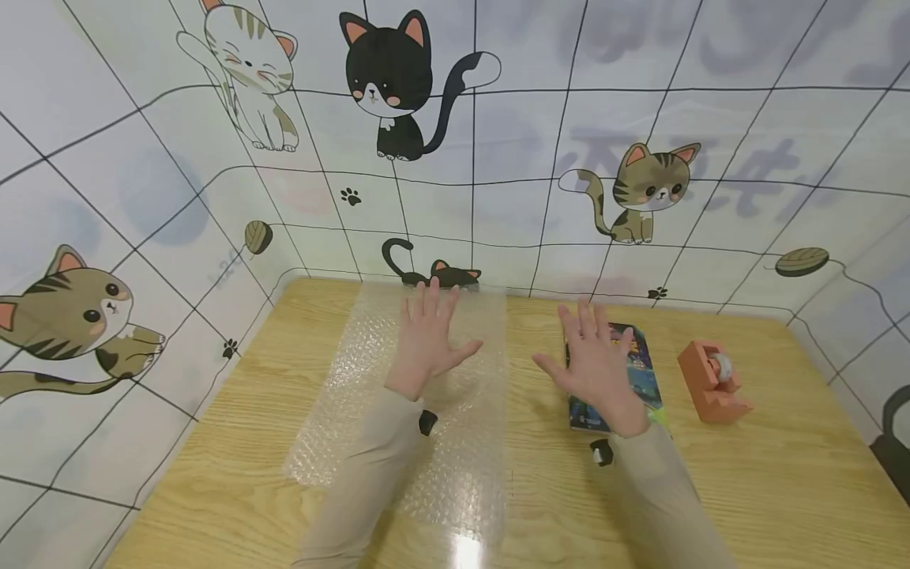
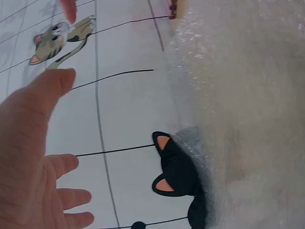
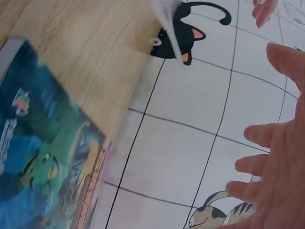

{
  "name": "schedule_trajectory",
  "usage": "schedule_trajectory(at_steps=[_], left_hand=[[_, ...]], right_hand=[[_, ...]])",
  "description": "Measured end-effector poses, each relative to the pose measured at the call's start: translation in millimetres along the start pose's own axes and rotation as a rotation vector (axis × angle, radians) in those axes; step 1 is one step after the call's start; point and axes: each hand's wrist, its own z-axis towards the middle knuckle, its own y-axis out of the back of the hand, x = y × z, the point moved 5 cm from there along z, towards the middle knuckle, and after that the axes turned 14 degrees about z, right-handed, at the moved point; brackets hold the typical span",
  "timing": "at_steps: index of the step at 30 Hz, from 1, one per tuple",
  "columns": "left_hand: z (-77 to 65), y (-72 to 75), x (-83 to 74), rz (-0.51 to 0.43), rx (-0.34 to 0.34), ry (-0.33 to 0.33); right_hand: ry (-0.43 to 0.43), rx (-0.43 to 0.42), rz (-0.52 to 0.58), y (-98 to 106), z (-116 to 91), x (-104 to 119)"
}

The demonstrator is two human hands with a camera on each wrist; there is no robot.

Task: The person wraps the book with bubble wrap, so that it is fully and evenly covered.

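Note:
Above a sheet of clear bubble wrap (image 1: 370, 371) my left hand (image 1: 426, 341) is held with its fingers spread, gripping nothing. The same sheet (image 2: 257, 109) fills the right side of the left wrist view, apart from that hand (image 2: 28, 138). My right hand (image 1: 593, 363) hovers over a book with a colourful, mostly blue cover (image 1: 643, 379) and hides part of it. In the right wrist view the right hand (image 3: 281, 157) has its fingers extended, and the book (image 3: 47, 143) lies at the lower left.
An orange tape dispenser (image 1: 714, 383) with a roll of tape stands right of the book on the wooden table (image 1: 796, 474). A cat-patterned covering (image 1: 512, 142) rises behind the table and along its sides. Something dark (image 1: 892, 450) shows at the right edge.

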Motion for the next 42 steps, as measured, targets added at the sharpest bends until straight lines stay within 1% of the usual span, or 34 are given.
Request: schedule_trajectory(at_steps=[2,4,6,8,10,14,17,19,22,24,27,31,34,36,42], left_hand=[[-1.9,5.0,6.7,-0.021,-0.024,-0.012],[-4.2,10.9,16.2,-0.066,-0.036,-0.016],[-5.7,15.4,28.4,-0.097,-0.047,-0.006],[-6.7,17.4,42.5,-0.126,-0.042,0.003],[-7.6,17.2,57.5,-0.136,-0.047,0.016],[-9.8,11.8,85.5,-0.182,-0.042,0.041],[-10.8,0.9,105.3,-0.255,-0.011,0.079],[-11.4,-9.2,117.8,-0.31,0.026,0.118],[-13.2,-25.4,133.2,-0.402,0.09,0.175],[-14.8,-35.5,141.2,-0.46,0.131,0.206],[-17.1,-49.4,151.1,-0.544,0.185,0.233],[-19.5,-65.9,163.6,-0.612,0.244,0.262],[-20.1,-75.8,172.9,-0.646,0.267,0.305],[-20.4,-79.8,177.9,-0.66,0.268,0.332],[-22.4,-82.9,184.8,-0.724,0.256,0.385]], right_hand=[[0.048,-0.025,0.033,2,-1,7],[0.096,-0.044,0.075,3,-3,13],[0.12,-0.04,0.137,1,-6,18],[0.117,-0.023,0.185,-3,-9,20],[0.093,0.009,0.226,-9,-14,22],[0.05,0.073,0.282,-23,-26,26],[0.012,0.123,0.363,-33,-35,31],[0.001,0.153,0.439,-40,-42,34],[0.01,0.194,0.523,-51,-52,38],[0.028,0.228,0.583,-57,-58,41],[0.031,0.283,0.659,-65,-66,44],[-0.026,0.375,0.738,-72,-73,46],[-0.069,0.436,0.779,-78,-77,47],[-0.087,0.468,0.807,-80,-79,48],[-0.145,0.535,0.891,-87,-84,51]])
